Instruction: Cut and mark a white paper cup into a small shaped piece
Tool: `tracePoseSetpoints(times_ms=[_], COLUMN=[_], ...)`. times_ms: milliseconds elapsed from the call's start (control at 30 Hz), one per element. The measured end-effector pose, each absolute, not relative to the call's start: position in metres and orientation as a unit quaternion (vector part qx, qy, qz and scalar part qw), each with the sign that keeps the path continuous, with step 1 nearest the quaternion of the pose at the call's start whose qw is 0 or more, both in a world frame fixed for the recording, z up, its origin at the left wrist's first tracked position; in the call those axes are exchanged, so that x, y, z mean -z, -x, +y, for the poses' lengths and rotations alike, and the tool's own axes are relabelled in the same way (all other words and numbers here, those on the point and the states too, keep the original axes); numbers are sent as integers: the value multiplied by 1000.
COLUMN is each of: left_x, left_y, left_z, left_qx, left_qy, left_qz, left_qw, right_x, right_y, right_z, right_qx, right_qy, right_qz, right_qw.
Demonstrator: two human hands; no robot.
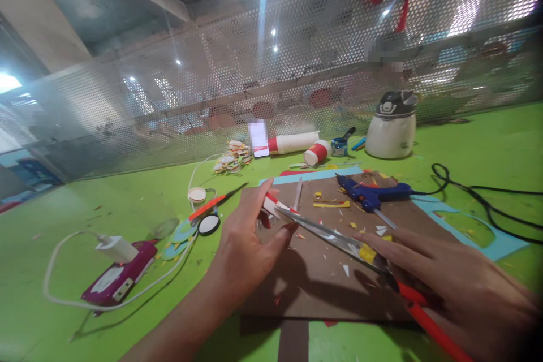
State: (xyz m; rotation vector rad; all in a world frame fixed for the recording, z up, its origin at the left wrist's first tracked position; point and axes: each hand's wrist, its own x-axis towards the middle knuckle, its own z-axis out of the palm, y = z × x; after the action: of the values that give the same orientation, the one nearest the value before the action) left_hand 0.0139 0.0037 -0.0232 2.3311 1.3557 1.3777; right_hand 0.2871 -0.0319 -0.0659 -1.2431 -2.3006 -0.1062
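Red and white, a small piece [270,202] is pinched in the fingers of the left hand [241,246], raised above the brown board [314,297] on the green worktop [29,260]. The right hand's [453,271] fingers grasp the red-handled scissors [328,232], whose blades reach to the piece, close to the left thumb [280,238]. Whether the blades have bitten into it cannot be told.

The likeliest trouble is a nicked thumb or fingertip: so little of the piece stands clear of the grip that a small slip of the blades would meet skin. A loose pinch could also let the piece twist, sending a cut astray.

Farther back on the board lies a blue glue gun [373,192]; if it is hot, a straying right hand could be burned, and a tug on its black cord [483,195] could drag it across the loose scraps [345,270].
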Motion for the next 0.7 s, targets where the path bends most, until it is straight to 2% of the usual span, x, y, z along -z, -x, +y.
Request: tracePoseSetpoints(times_ms=[133, 633, 700], left_x=[22, 18, 17], left_y=[-14, -15, -15], left_z=[3, 0, 0], left_qx=[-450, -424, -419], left_qy=[-769, -781, -780], left_qz=[451, 458, 464], left_qw=[48, 14, 22], right_x=[67, 67, 64], right_y=[-291, -289, -288], right_z=[-35, -35, -34], right_qx=[13, 56, 61], right_qy=[462, 469, 460], right_qz=[-860, -856, -856], right_qw=[218, 209, 228])
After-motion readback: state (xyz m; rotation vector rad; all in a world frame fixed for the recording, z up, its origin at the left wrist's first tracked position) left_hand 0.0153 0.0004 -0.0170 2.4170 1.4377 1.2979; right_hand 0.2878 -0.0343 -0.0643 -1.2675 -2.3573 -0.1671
